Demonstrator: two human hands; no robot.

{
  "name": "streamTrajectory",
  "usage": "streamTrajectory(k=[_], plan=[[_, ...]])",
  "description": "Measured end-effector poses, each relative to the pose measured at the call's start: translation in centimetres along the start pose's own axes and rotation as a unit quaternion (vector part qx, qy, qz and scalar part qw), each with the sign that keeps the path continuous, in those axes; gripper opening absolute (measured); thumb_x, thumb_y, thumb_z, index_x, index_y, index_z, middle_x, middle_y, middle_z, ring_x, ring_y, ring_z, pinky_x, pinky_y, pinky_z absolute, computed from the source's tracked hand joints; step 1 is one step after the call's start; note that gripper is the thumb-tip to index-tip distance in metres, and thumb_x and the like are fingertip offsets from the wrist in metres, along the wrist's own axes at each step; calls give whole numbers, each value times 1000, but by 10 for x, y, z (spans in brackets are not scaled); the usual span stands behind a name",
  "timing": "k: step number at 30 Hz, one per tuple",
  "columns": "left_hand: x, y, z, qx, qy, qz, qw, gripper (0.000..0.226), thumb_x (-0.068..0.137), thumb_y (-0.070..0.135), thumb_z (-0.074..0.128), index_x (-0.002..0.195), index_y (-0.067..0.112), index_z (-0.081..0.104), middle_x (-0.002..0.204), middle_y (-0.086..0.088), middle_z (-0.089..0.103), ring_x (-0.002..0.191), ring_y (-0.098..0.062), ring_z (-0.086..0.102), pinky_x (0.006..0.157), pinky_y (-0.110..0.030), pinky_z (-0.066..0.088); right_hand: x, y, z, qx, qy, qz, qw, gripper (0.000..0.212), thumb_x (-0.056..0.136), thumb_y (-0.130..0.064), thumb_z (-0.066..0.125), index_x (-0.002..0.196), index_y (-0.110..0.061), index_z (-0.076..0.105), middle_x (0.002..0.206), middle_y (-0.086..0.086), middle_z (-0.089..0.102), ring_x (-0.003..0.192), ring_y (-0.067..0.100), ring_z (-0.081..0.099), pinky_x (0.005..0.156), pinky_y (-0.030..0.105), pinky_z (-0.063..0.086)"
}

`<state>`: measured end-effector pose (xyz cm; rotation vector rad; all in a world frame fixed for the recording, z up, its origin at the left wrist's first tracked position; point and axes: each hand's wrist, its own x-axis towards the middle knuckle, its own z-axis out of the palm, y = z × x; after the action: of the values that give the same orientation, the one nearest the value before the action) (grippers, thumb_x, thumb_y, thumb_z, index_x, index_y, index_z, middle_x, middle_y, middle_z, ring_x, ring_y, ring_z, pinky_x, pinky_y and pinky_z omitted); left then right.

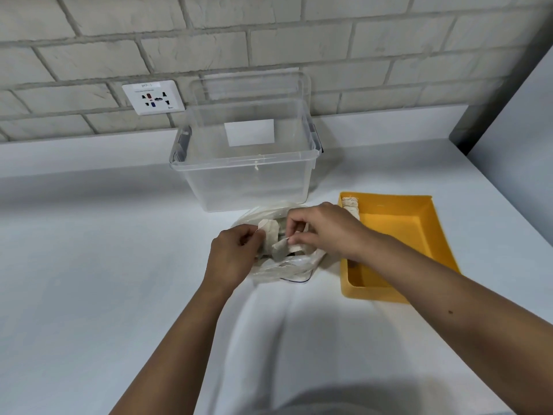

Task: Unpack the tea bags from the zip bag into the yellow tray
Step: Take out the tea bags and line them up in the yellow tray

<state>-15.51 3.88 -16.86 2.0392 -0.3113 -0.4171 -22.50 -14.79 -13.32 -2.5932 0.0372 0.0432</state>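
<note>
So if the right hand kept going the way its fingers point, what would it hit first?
The right hand points left: first the tea bag it pinches above the zip bag, then probably the left hand just beyond. Depth is unclear.

Both forearms are bare. The left forearm point(182, 333) comes in from the frame's 7 o'clock edge and runs toward 1 o'clock. The right forearm point(443, 298) comes in from 4 o'clock and runs toward 10 o'clock. The hands are near each other just above mid-frame, apart, with backs up. The left hand point(232, 253) has curled fingers point(248, 235), and its thumb and forefinger pinch the edge of a pale, upright cloth tea bag point(270, 232) at its 3 o'clock side. The right hand point(326, 232), wrist slightly bent, has its fingers point(294, 227) curled down and pinches a second pale tea bag point(279, 247) at its 9 o'clock side.
</note>
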Motion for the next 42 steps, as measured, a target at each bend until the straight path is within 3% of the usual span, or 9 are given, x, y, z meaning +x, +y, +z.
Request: streamTrajectory(k=[6,11,15,18,24,28,32,37,42], plan=[[-9,18,1,-117,-119,-47,985,21,100,20,57,93,11,75,83,-10,75,76,-20,75,65,-30,62,10,-12,-14,52,-20,-10,998,6,79,-22,78,85,-23,75,71,-11,69,53,1,59,55,12,43],[-10,13,-4,-106,-162,-46,980,9,93,13,65,97,9,73,84,-6,73,80,-15,72,74,-34,62,15,-14,-6,111,-3,-2,994,16,77,-11,80,84,-11,66,68,6,68,53,21,66,54,31,56],[-13,3,-5,-66,-78,-44,994,5,88,8,68,86,8,73,82,-22,69,78,-27,73,63,-33,61,14,-12,6,178,3,23,984,12,82,-6,75,87,-8,64,68,3,67,55,20,68,56,34,59],[-15,-6,-7,-79,8,-60,995,11,88,6,63,81,7,70,76,-17,68,74,-26,75,61,-33,61,16,-4,18,103,21,36,994,6,89,-12,67,94,-11,70,74,-9,67,60,13,66,67,30,57],[-15,-5,-11,-119,52,-71,989,10,93,8,61,85,12,66,72,-3,72,65,-19,75,58,-33,61,27,5,46,-51,57,24,997,35,93,-18,58,126,-31,60,119,-3,67,108,26,61,84,34,49],[-15,-4,-12,-111,53,-67,990,9,93,9,60,87,10,67,76,-6,74,65,-19,75,56,-32,61,35,3,53,-146,48,7,988,46,87,-12,56,124,-39,58,118,-4,66,101,26,63,73,32,48],[-14,-3,-11,-118,49,-72,989,8,94,10,61,89,8,67,77,-5,73,65,-19,75,56,-31,60,37,5,55,-175,67,20,982,27,89,-14,55,111,-24,65,108,2,68,95,30,63,67,31,43],[-12,-5,-13,-124,56,-64,989,8,94,11,61,90,9,67,79,-5,74,65,-18,75,59,-33,62,22,7,40,-116,95,8,989,18,94,-31,57,107,-25,68,105,-3,70,97,23,63,74,33,48],[-9,-8,-9,-103,64,-44,992,9,93,15,63,86,14,69,84,-12,75,75,-23,75,64,-33,61,2,14,19,-61,99,-17,993,12,93,-33,61,101,-32,70,101,-12,56,76,4,55,62,25,39]])
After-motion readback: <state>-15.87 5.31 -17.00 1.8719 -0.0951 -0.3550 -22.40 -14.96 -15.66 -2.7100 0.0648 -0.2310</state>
